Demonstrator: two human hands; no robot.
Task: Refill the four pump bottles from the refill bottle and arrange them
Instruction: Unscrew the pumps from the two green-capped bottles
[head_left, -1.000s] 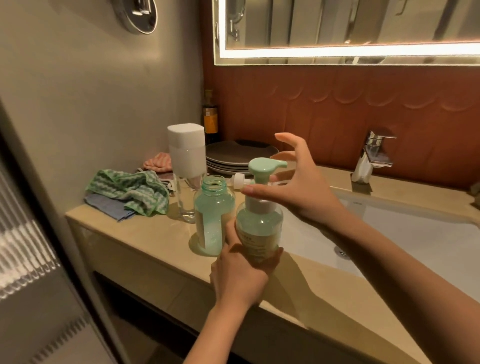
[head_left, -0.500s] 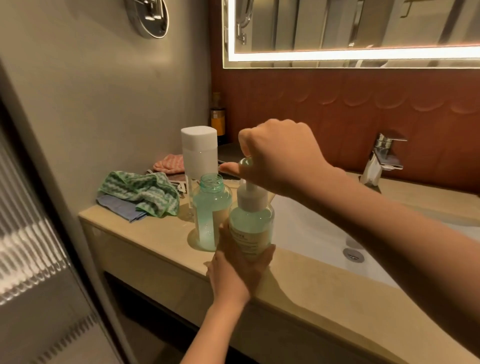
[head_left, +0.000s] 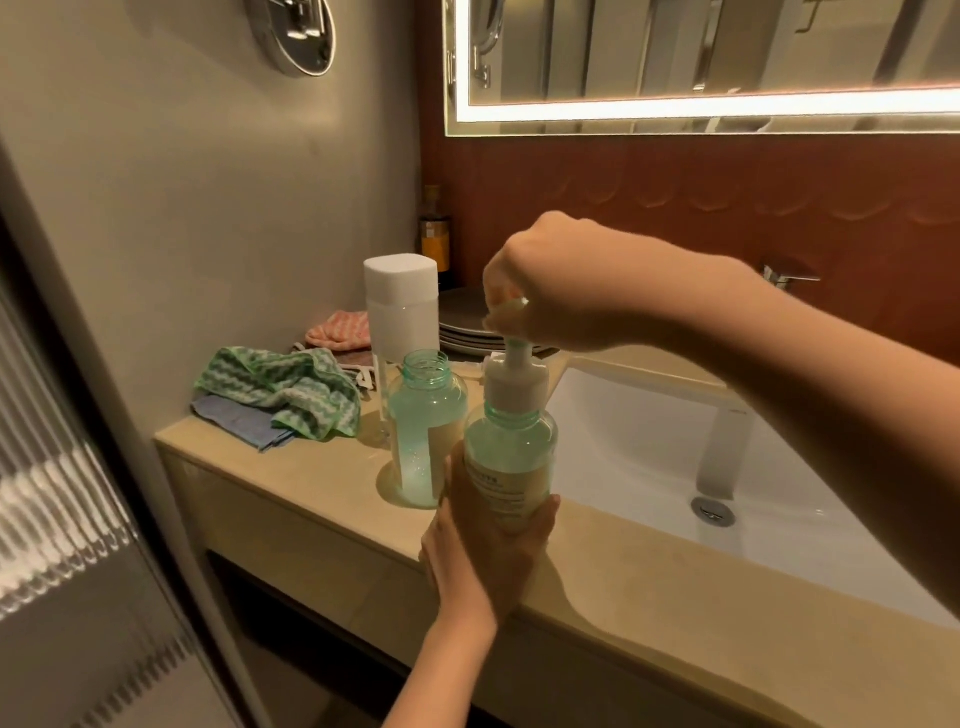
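Observation:
A green pump bottle (head_left: 511, 457) with a white collar stands on the counter edge. My left hand (head_left: 483, 556) grips its lower body from the front. My right hand (head_left: 550, 291) is curled over the green pump head (head_left: 511, 312), which it mostly hides. Just left stands an uncapped green bottle (head_left: 426, 415) with pale liquid inside. Behind it rises a tall clear bottle with a white cap (head_left: 401, 306).
The beige counter (head_left: 311, 493) carries a green zigzag cloth (head_left: 280, 389) over a blue one, a pink cloth (head_left: 337, 327), stacked dark plates (head_left: 467, 322) and an amber bottle (head_left: 435, 234) in the corner. A white sink (head_left: 675, 457) with tap (head_left: 789, 273) lies to the right.
My right hand went from open fingers beside the pump head to curled over its top. My left hand kept hold of the bottle. The camera moved closer.

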